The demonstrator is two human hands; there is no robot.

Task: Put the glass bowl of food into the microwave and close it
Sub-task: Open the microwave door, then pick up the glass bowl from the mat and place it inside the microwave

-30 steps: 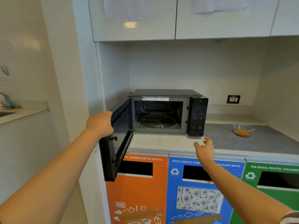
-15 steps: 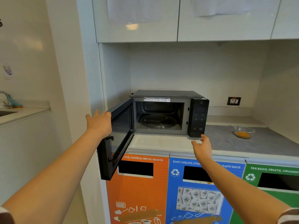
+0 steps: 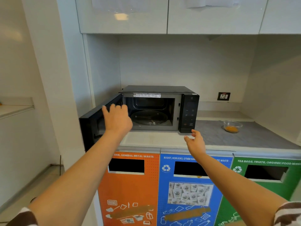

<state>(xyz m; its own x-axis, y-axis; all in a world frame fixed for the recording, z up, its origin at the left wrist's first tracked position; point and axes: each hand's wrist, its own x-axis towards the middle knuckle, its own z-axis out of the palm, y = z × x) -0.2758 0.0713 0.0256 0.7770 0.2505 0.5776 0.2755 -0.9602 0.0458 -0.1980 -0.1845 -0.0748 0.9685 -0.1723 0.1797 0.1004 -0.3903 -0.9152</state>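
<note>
A black microwave stands on the counter with its door swung wide to the left. Its cavity holds only the glass turntable. My left hand hovers with fingers spread in front of the door's inner face, holding nothing. My right hand is open above the counter's front edge, just below the control panel. The glass bowl with orange food at its bottom sits on the grey mat to the right, about a hand's length beyond my right hand.
The counter tops three recycling bins: orange, blue, green. White cabinets hang above. A wall socket is behind the bowl. A side wall closes the alcove on the right.
The door has swung further open to the left. My left hand has let go of its top edge and moved right, in front of it. My right hand stays near the counter edge.
</note>
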